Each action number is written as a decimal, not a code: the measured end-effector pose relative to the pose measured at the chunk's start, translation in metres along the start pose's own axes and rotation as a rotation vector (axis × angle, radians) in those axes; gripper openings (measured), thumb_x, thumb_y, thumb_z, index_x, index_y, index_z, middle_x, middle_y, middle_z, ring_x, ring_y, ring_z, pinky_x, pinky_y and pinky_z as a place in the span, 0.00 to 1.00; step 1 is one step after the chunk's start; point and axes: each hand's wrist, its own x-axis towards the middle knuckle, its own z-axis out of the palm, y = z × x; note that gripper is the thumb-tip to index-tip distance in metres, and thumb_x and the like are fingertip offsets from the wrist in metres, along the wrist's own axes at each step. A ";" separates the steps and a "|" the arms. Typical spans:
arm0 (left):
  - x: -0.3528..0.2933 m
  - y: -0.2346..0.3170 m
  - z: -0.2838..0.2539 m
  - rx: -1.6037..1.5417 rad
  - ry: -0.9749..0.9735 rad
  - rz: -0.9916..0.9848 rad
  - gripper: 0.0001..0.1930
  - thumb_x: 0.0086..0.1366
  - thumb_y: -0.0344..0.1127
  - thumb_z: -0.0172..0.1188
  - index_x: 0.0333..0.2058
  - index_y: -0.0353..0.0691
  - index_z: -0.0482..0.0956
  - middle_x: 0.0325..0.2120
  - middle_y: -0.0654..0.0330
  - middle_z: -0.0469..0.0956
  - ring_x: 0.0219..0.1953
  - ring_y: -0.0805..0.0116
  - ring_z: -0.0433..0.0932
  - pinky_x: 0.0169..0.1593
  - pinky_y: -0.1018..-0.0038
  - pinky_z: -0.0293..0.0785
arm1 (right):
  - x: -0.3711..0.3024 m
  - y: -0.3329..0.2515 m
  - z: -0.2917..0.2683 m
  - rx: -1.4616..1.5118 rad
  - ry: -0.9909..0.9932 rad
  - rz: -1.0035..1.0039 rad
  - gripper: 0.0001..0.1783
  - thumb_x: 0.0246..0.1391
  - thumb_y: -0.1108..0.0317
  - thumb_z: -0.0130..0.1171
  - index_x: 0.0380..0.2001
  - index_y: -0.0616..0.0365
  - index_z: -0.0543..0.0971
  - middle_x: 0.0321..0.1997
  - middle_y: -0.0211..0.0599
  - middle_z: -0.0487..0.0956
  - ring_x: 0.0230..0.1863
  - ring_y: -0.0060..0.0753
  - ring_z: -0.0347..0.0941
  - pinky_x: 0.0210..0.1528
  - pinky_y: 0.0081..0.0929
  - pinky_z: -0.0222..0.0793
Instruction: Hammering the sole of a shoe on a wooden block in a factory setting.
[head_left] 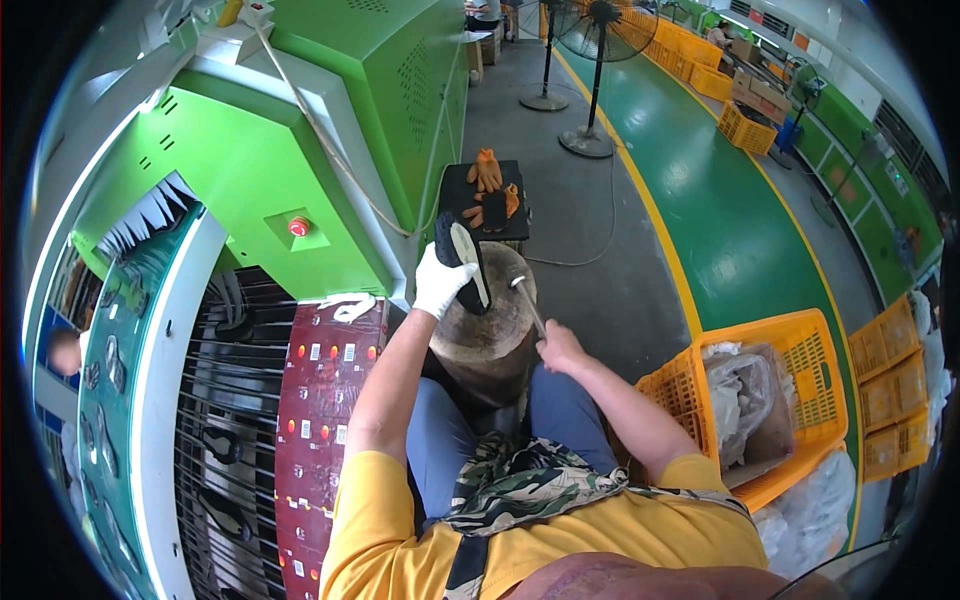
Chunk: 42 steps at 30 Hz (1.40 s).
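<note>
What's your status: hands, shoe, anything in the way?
White-gloved left hand holding black shoe at stump. Bare right hand gripping hammer, head apart from shoe. Nothing visible between them; orange gloves on black stand beyond.

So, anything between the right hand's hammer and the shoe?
Nothing visible at the shoe's lower end, only stump top before the hammer in the right hand. The left hand's gloved fingers cross the shoe's middle.

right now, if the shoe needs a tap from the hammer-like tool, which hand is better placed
Likely the right hand: it grips the hammer-like tool, whose head is near the shoe at the round block. The gloved left hand holds the shoe, so seems less free.
</note>
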 end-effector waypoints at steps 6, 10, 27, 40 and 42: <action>-0.032 -0.020 -0.005 -0.212 0.031 -0.077 0.28 0.47 0.32 0.77 0.48 0.35 0.79 0.42 0.57 0.84 0.43 0.66 0.83 0.51 0.69 0.79 | -0.047 0.008 0.046 0.366 -0.074 0.147 0.17 0.66 0.63 0.59 0.46 0.60 0.63 0.24 0.49 0.79 0.16 0.39 0.78 0.15 0.38 0.74; -0.098 -0.013 -0.006 -0.552 -0.099 -0.437 0.17 0.53 0.29 0.69 0.44 0.38 0.83 0.35 0.62 0.83 0.36 0.68 0.81 0.44 0.70 0.78 | -0.041 0.008 0.027 0.457 -0.147 0.318 0.18 0.69 0.66 0.54 0.53 0.60 0.60 0.22 0.45 0.77 0.14 0.37 0.76 0.13 0.36 0.72; -0.185 -0.090 0.001 -0.871 -0.385 -1.069 0.21 0.57 0.38 0.65 0.47 0.31 0.82 0.38 0.48 0.87 0.37 0.56 0.87 0.48 0.64 0.84 | -0.004 -0.181 -0.158 0.691 0.335 -0.261 0.09 0.69 0.70 0.53 0.49 0.54 0.69 0.23 0.26 0.70 0.13 0.19 0.65 0.11 0.20 0.59; -0.178 -0.086 0.009 -1.002 -0.454 -1.067 0.20 0.57 0.37 0.65 0.46 0.30 0.82 0.38 0.47 0.86 0.35 0.55 0.87 0.46 0.64 0.85 | 0.008 -0.186 -0.180 0.558 0.222 -0.151 0.07 0.68 0.70 0.54 0.46 0.55 0.68 0.23 0.26 0.70 0.13 0.19 0.65 0.11 0.21 0.60; -0.178 -0.087 0.009 -1.057 -0.485 -1.069 0.20 0.57 0.37 0.65 0.45 0.30 0.81 0.37 0.46 0.86 0.35 0.54 0.87 0.44 0.62 0.86 | 0.015 -0.186 -0.189 0.561 0.375 -0.403 0.06 0.66 0.71 0.56 0.35 0.58 0.70 0.20 0.27 0.71 0.13 0.20 0.68 0.14 0.23 0.63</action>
